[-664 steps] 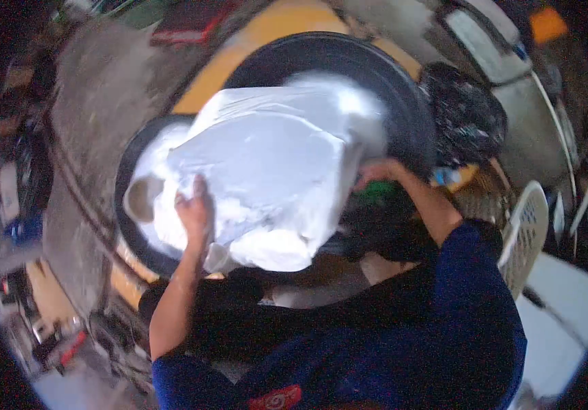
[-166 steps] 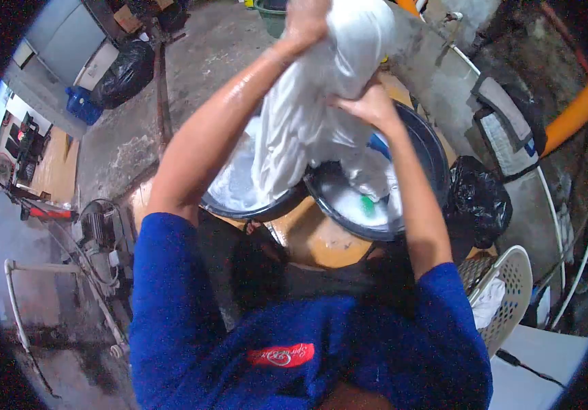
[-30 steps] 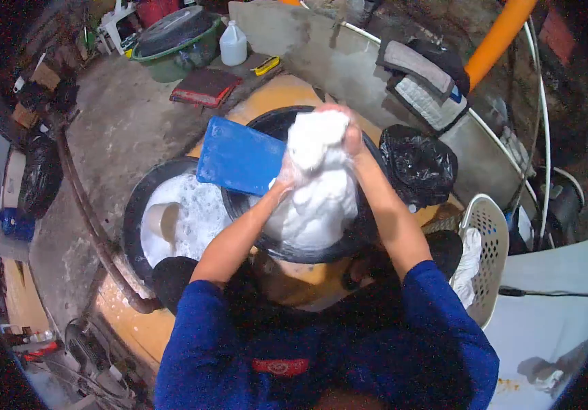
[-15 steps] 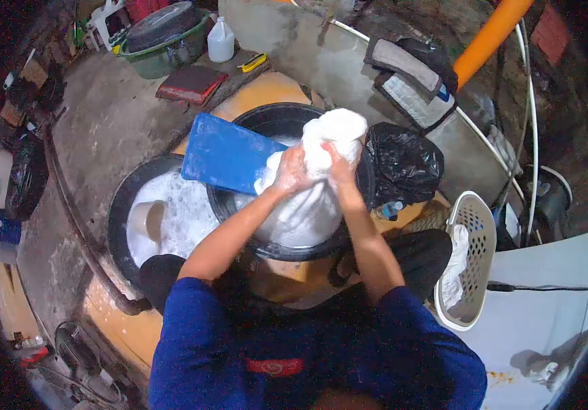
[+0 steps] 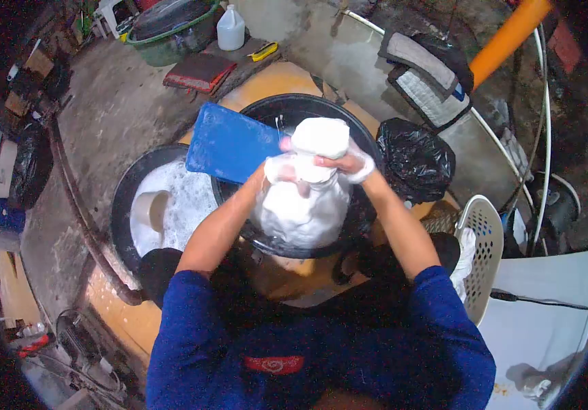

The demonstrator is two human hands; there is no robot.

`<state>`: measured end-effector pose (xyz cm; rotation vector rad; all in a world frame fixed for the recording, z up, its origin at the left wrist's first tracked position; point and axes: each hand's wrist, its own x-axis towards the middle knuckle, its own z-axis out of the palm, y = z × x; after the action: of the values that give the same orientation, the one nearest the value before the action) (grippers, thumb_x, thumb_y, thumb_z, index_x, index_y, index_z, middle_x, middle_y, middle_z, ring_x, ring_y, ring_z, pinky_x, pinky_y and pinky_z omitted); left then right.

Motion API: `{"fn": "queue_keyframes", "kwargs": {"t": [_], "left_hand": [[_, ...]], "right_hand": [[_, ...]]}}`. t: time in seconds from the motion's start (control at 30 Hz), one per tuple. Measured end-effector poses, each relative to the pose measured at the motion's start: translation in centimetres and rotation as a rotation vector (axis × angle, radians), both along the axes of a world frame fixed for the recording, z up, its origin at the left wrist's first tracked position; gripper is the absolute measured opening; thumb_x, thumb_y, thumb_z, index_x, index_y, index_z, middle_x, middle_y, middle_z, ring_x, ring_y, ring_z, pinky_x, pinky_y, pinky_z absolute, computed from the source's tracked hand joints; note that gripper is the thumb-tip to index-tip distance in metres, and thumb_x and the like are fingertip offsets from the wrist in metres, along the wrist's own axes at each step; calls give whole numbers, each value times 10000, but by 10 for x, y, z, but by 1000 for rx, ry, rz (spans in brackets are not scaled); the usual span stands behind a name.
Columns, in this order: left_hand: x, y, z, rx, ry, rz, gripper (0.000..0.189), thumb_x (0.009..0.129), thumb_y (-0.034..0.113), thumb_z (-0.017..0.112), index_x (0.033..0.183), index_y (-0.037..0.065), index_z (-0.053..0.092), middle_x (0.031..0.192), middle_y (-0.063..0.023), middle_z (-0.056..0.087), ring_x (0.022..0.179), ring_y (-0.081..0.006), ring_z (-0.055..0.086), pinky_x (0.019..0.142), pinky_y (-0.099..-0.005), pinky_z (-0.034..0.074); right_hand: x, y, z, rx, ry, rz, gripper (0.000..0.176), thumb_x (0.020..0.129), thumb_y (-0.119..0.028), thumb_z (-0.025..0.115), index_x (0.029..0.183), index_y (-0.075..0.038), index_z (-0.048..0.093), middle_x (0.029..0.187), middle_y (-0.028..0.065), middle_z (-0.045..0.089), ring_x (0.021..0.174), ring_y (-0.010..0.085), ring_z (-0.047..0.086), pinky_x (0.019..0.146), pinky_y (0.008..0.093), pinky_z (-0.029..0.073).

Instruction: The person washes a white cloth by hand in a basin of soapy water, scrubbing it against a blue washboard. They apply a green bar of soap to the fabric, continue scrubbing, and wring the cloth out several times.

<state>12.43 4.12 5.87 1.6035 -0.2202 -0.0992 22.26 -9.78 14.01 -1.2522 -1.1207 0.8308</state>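
Observation:
A white soapy cloth (image 5: 304, 208) is bunched up over a round black basin (image 5: 267, 102), its lower part spreading down into the basin. My left hand (image 5: 279, 171), partly covered in suds, grips the cloth from the left. On the other side my right hand (image 5: 348, 164) is closed round the same cloth, with foam on the wrist. One wad of the cloth bulges up above both hands. A blue flat board (image 5: 232, 143) leans across the basin's left rim, just beyond my left hand.
Left of it stands a second black tub (image 5: 122, 219) of suds with a beige dipper (image 5: 149, 210) in it. To the right are a black plastic bag (image 5: 417, 160) and a beige laundry basket (image 5: 488, 253). A white jug (image 5: 230, 31) and green basin (image 5: 171, 44) stand behind.
My hands have shifted slightly, the right one outward, and the cloth is bunched differently, with more foam over the hands. The camera view has moved a little.

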Motion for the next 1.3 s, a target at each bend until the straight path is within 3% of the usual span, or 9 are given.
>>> {"fn": "queue_keyframes", "kwargs": {"t": [0.17,0.33,0.43,0.57,0.63,0.7,0.97,1.03,1.3], "left_hand": [[7,-19,7,326,-38,472,729,540,178,687,1176,-6,382,1086,-157,507,1048,-307,453,897,-337,363],[-6,-107,-14,995,-139,947,955,585,304,624,1329,-28,126,1377,-237,117,1281,-354,123,995,-498,143],[30,-79,-39,774,-374,1361,788,633,300,645,1283,26,294,1285,-180,354,1216,-323,300,965,-464,218],[34,-70,26,348,-687,1335,458,639,219,678,1033,35,534,947,-130,590,920,-289,549,781,-362,421],[20,-67,59,402,-725,1198,478,600,216,706,1008,26,544,874,-129,605,861,-279,565,755,-354,434],[10,-60,77,432,-716,1020,509,565,207,725,1002,18,545,843,-132,609,839,-277,567,746,-355,437],[31,-8,24,93,-452,277,519,612,198,689,1069,18,521,1003,-119,549,974,-209,510,858,-317,383],[31,-1,17,136,-303,90,518,626,191,681,1086,22,512,1021,-115,540,992,-206,498,874,-314,373],[22,-29,30,412,-275,504,508,674,154,653,1137,36,479,1072,-100,519,1034,-205,471,905,-307,356]], "right_hand": [[22,16,-71,238,-104,-759,191,661,-46,565,850,-12,567,752,39,584,659,136,555,609,275,459],[52,34,-116,266,657,-1313,166,655,-106,610,768,6,564,703,45,550,614,154,547,556,281,455],[-20,25,-43,186,466,-1368,241,624,-52,647,829,46,568,786,67,576,705,156,553,654,286,456],[-30,-2,-34,424,-584,-1240,632,604,-52,753,1117,-4,386,997,78,543,903,175,525,759,311,444],[-42,-16,25,502,127,-820,621,622,-31,735,1127,-9,374,993,77,548,907,180,532,775,318,448],[-14,-22,34,516,-408,-690,526,677,12,667,1128,-20,397,994,83,554,915,182,543,795,325,459],[13,-9,58,419,331,-15,470,662,-102,682,1075,-38,467,969,46,562,887,156,560,790,320,464],[26,-1,36,233,197,-270,576,585,-218,735,1060,-47,459,980,81,548,904,193,551,801,340,461],[52,25,-70,236,624,280,626,661,-389,633,1128,-36,410,1005,157,506,901,282,525,775,389,451]]}}
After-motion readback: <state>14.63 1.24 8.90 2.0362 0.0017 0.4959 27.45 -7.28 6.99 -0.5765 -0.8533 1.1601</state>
